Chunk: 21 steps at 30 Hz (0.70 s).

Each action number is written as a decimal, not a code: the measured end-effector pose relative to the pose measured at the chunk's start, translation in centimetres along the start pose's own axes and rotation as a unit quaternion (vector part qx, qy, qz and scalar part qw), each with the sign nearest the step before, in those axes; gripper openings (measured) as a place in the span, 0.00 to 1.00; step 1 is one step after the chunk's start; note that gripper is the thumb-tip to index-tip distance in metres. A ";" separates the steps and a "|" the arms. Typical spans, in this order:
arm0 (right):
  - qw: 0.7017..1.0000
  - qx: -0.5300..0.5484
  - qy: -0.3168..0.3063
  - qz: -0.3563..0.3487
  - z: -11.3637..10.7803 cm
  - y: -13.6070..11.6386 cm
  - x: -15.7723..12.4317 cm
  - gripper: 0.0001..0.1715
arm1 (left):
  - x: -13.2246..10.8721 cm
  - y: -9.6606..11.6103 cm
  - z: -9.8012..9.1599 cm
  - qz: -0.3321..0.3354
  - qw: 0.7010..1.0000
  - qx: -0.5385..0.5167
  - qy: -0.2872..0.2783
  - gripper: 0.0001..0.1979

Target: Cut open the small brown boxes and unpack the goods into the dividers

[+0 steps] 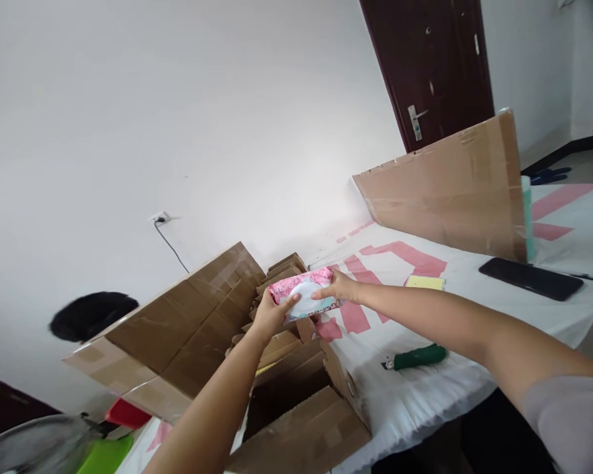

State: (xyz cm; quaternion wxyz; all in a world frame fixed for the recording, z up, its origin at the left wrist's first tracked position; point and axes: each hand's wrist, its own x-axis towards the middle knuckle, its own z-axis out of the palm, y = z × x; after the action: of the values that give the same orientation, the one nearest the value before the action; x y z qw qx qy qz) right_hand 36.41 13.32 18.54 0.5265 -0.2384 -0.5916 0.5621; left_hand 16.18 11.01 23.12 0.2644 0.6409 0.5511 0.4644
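A pink and white pack of wet wipes (304, 299) is held level between both hands, its white oval lid facing me. My left hand (271, 315) grips its left end, the thumb lying on the front. At the right end my right hand (340, 287) closes round the pack, thumb pressed near the lid. The pack hangs above an open cardboard box (309, 424) and the edge of the table. Behind and left of it, several cardboard flaps or boxes (284, 270) stand in a row.
A tall cardboard panel (192, 316) stands left, another (445, 184) at the back right. On the white and pink tablecloth (390, 322) lie a green-handled tool (420, 357), a yellow pad (425, 282) and a black phone (531, 278). Dark hair of a person (93, 315) shows behind the left panel.
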 end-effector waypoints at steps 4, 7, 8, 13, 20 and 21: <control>0.999 0.038 -0.027 -0.024 -0.3 -2.4 -4.6 0.27 | -3.6 3.5 1.0 0.024 0.996 0.078 0.022 0.36; 0.999 0.036 -0.033 -0.025 -1.5 -3.5 -9.1 0.23 | -8.1 5.4 1.9 0.087 0.988 0.127 -0.018 0.36; 0.998 0.037 -0.039 -0.025 -2.1 -3.5 -10.8 0.22 | -10.0 5.6 2.1 0.118 0.983 0.133 -0.048 0.34; 0.993 0.091 -0.052 0.053 -4.9 -0.7 -19.6 0.30 | -20.0 1.2 1.9 0.394 0.878 0.271 -0.026 0.31; 0.966 0.111 -0.091 0.216 -4.1 6.7 -25.2 0.62 | -25.8 -12.7 -1.3 0.326 0.872 0.291 0.222 0.14; 0.962 0.110 -0.091 0.234 -3.3 7.4 -25.0 0.68 | -25.8 -14.2 -2.0 0.247 0.888 0.289 0.260 0.16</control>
State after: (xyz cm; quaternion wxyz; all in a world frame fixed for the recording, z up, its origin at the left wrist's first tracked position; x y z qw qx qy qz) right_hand 45.33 -5.22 2.25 0.3474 -0.2590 -0.4991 0.7505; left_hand 8.85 -10.33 4.01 -0.2083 0.6607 0.5336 0.4851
